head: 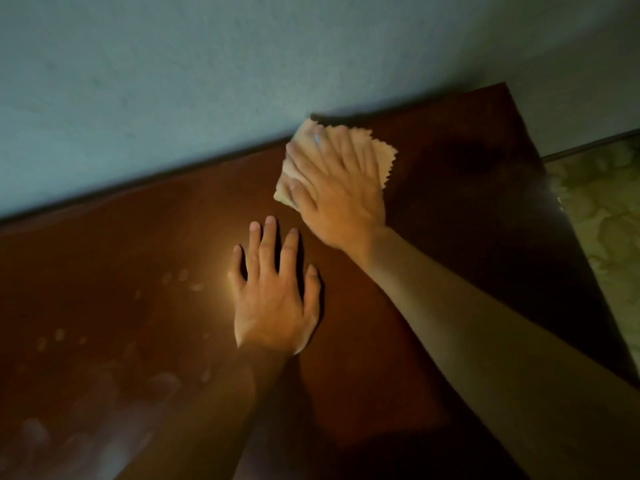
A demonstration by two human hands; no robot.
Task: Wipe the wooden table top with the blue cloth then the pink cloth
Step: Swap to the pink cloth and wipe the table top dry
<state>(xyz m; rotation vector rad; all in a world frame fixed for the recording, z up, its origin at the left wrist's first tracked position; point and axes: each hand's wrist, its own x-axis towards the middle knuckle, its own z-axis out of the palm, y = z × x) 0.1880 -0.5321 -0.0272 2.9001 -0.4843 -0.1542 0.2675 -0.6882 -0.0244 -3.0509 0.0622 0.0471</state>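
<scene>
The dark reddish-brown wooden table top (pixel 138 271) fills the lower part of the view. My right hand (pixel 341 188) lies flat with spread fingers on a pale pink cloth (pixel 384 157) with a zigzag edge, pressing it onto the table near the back edge by the wall. The hand is blurred. My left hand (pixel 273 292) rests flat on the bare wood in the middle, fingers apart, holding nothing. No blue cloth is in view.
A grey-blue wall (pixel 207 81) runs along the table's back edge. The table's right edge (pixel 568 216) drops off to a patterned greenish floor (pixel 602 209). Pale smudges and fingerprints (pixel 86 358) mark the left part of the wood.
</scene>
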